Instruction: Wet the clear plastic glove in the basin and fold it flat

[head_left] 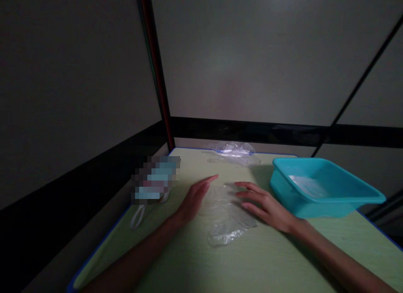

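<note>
A thin, clear plastic piece (227, 215) lies spread on the table between my hands, wrinkled and shiny at its near end. Whether it is a disposable glove or a bag I cannot tell. My left hand (195, 198) is at its left edge, turned on its side with fingers stretched forward and nothing held. On the other side, my right hand (267, 205) has its fingers apart, over or just beside the plastic's right edge. Contact between the fingertips and the plastic is unclear.
Crumpled clear plastic (234, 152) lies at the back of the light green table (189, 259). To the right stands a turquoise basin (327, 207) with a flat whitish piece (307, 186) inside. A pixelated item with a white strap (137, 215) rests at the left edge. Walls enclose the back and left.
</note>
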A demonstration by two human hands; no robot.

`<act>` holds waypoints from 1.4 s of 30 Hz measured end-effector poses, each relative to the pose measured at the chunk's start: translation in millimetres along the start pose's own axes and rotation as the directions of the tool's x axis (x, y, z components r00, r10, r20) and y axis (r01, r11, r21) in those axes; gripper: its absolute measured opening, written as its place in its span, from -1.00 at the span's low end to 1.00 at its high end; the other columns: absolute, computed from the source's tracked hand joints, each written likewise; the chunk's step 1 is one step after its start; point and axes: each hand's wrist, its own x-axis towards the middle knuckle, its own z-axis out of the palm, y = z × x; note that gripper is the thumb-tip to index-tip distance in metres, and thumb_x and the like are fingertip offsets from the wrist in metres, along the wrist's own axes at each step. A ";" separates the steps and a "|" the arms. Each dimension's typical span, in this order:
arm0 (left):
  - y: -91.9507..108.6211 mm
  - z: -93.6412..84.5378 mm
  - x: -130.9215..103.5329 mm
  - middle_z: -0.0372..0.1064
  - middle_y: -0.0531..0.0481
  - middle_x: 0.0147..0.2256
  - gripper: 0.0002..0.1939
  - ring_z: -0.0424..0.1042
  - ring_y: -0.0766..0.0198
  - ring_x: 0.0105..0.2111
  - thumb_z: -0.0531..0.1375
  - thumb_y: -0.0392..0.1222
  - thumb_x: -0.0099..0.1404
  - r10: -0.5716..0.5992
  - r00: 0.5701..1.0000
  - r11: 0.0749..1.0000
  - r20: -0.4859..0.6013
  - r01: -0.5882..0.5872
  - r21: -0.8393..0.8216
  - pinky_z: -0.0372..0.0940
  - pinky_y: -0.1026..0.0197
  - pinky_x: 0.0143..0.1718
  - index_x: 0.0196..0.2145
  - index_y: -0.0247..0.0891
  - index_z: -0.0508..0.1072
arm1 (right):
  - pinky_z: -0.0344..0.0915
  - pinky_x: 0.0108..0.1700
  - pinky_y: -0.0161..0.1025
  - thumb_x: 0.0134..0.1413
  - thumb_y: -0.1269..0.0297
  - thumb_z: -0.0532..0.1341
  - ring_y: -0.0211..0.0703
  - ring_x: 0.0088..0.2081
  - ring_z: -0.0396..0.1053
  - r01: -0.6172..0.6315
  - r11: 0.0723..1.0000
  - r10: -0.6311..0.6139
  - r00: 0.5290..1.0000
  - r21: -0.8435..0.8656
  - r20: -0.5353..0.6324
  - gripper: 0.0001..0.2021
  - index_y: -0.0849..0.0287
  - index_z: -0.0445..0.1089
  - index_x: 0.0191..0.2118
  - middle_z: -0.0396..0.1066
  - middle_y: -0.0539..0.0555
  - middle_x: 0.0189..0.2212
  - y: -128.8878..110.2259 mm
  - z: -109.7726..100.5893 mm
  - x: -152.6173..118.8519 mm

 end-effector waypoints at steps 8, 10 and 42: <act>-10.7 7.7 3.3 0.23 -0.26 -0.06 -0.35 0.15 0.00 -0.01 -0.03 0.24 0.09 -0.154 0.910 0.819 0.385 0.335 -0.466 -0.07 0.02 0.02 -0.12 -0.41 0.34 | 0.18 -0.41 -0.25 0.14 0.39 -0.05 -0.21 -0.41 0.25 0.283 0.837 -0.178 0.950 -0.468 0.256 -0.79 0.20 0.32 -0.35 0.32 0.03 -0.46 -14.7 -12.3 -41.2; -13.8 8.9 3.6 0.23 -0.29 -0.06 -0.30 0.17 -0.03 -0.03 -0.01 0.28 0.03 -0.181 0.895 0.821 0.408 0.366 -0.438 -0.06 0.00 0.01 -0.13 -0.42 0.34 | 0.16 -0.45 -0.24 0.13 0.42 -0.04 -0.20 -0.44 0.24 0.334 0.782 -0.222 0.938 -0.526 0.266 -0.80 0.21 0.32 -0.35 0.32 0.02 -0.47 -14.0 -7.7 -42.0; -4.9 3.1 1.5 0.33 -0.27 -0.17 -0.30 0.26 0.02 -0.11 0.06 0.25 -0.01 -0.213 0.924 0.846 0.318 0.337 -0.413 0.03 0.04 -0.03 -0.12 -0.42 0.31 | 0.11 0.04 -0.18 0.16 0.41 -0.11 -0.17 0.04 0.10 0.250 0.931 -0.202 0.960 -0.266 0.195 -0.68 0.23 0.22 -0.02 0.17 0.12 0.02 16.6 4.6 -11.4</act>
